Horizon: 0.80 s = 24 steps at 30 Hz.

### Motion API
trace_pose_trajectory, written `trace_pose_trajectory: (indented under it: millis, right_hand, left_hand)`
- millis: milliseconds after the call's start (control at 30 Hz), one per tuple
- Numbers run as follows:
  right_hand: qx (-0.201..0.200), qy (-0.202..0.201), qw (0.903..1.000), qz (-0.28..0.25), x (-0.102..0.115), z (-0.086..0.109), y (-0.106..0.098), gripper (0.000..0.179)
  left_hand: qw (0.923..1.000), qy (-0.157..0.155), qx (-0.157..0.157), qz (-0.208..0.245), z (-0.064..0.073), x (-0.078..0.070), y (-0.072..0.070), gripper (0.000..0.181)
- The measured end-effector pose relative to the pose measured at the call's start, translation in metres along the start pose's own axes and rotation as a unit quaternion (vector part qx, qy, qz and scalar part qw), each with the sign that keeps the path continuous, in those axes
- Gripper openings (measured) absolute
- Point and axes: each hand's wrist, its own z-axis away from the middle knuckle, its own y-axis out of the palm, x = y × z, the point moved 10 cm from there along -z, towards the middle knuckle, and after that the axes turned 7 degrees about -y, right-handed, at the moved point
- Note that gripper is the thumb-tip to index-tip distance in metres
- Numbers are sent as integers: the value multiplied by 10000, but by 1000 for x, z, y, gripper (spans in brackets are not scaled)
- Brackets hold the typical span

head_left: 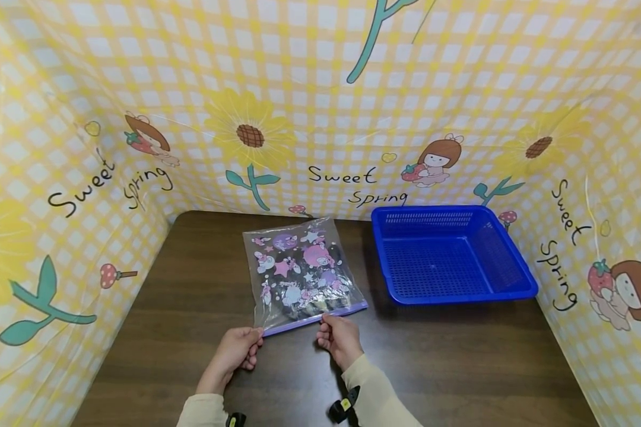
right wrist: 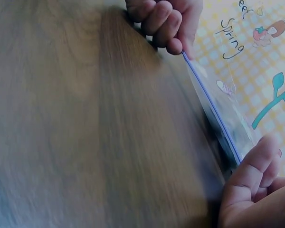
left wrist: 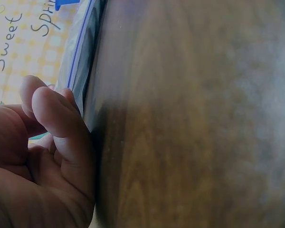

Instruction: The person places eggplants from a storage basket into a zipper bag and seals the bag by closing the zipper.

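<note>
A clear zip bag (head_left: pixel 299 267) printed with pink and purple cartoon figures and stars lies on the table, its purple zip edge towards me. My left hand (head_left: pixel 237 350) pinches the left corner of that edge between thumb and finger. Further right along the same edge, my right hand (head_left: pixel 342 341) pinches the purple strip. Several dark shapes show through the bag near the strip, but what they are I cannot tell. The right wrist view shows the strip stretched straight between both hands, with the right hand (right wrist: pixel 254 180) nearest the camera.
A blue plastic basket (head_left: pixel 438 261) with slotted sides stands to the right of the bag, near the back of the brown wooden table (head_left: pixel 165 332). Yellow checked cloth (head_left: pixel 320 107) with flowers and lettering walls the table at the back and both sides.
</note>
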Motion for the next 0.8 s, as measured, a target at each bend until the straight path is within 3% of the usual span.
trace_pose_trajectory:
  millis: [500, 800]
  right_hand:
    - [-150, -95, 9998, -6, 18, -14, -31, 19]
    - [-532, -225, 9983, -27, 39, -20, -56, 11]
  left_hand:
    - [10000, -8, -73, -68, -1, 2, 0, 31]
    - [10000, 30, -27, -35, 1, -2, 0, 31]
